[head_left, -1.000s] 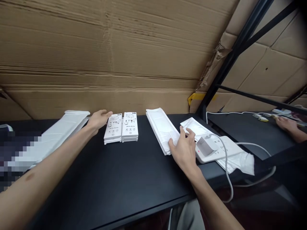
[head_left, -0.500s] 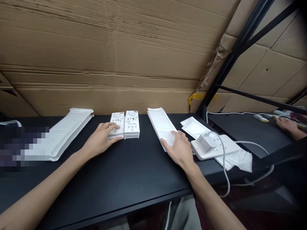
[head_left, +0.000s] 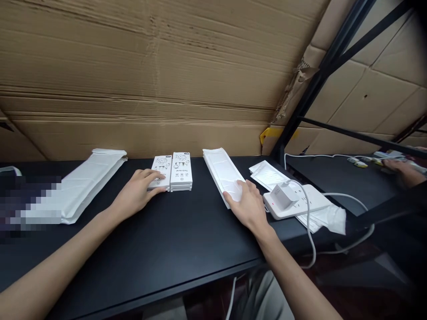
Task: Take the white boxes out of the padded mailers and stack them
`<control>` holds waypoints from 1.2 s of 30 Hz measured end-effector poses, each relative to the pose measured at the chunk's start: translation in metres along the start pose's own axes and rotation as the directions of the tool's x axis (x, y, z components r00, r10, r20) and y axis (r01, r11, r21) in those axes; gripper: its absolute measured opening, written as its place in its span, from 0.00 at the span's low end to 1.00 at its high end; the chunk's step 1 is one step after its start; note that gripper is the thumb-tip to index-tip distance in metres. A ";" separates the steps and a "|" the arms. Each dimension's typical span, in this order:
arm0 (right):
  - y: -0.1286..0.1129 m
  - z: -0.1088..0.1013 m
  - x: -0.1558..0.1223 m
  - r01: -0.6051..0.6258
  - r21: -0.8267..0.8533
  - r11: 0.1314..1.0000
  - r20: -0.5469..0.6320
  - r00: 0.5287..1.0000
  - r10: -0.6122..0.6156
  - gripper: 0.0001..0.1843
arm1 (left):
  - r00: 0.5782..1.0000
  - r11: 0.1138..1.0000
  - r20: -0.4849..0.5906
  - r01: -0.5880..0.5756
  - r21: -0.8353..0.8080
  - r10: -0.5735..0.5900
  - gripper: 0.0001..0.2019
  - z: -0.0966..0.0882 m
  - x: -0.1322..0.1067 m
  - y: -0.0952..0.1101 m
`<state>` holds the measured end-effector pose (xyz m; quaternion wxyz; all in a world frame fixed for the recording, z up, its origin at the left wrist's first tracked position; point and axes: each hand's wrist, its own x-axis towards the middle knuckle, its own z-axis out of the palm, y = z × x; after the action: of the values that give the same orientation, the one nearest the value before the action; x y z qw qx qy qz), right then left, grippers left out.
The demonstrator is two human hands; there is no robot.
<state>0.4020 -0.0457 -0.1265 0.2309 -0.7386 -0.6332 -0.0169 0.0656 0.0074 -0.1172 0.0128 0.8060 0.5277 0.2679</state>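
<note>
Two short stacks of printed white boxes stand side by side on the black table [head_left: 173,240]. My left hand [head_left: 135,191] grips the left white box [head_left: 162,163], with fingers across its top and the thumb along its near edge. The right white box [head_left: 182,169] touches it and is free of my hand. Further right, my right hand [head_left: 248,202] holds the near end of a stack of white padded envelopes [head_left: 222,166], thumb on the left side and fingers on top. The envelopes lie flat, slanting away from me.
A larger white padded package [head_left: 90,182] lies at the left. On the right, a power strip [head_left: 313,200] with a plugged-in charger [head_left: 284,195] and looping cable rests over more white envelopes [head_left: 267,175]. Behind are a cardboard wall [head_left: 160,66], a black metal frame [head_left: 300,102] and another person's hand [head_left: 405,171].
The view has shifted slightly. Both my hands keep their places on the box and the envelopes. The other person's hand at the right has moved a little.
</note>
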 end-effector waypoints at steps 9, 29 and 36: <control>0.002 0.003 0.001 0.004 0.007 1.000 0.006 1.000 -0.004 0.37 | 1.000 0.999 -0.006 0.000 -0.033 0.000 0.25 -0.001 -0.001 0.002; 0.000 0.001 0.001 -0.005 -0.003 1.000 0.027 1.000 0.005 0.36 | 0.999 0.999 0.026 -0.032 0.033 0.031 0.25 0.003 -0.003 0.000; 0.002 0.002 0.001 0.007 0.000 1.000 0.023 1.000 -0.007 0.37 | 0.999 0.998 0.033 -0.042 0.048 0.040 0.24 0.002 -0.003 0.001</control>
<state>0.4035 -0.0443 -0.1284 0.2236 -0.7366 -0.6382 -0.0094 0.0659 0.0048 -0.1197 -0.0039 0.8208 0.5172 0.2423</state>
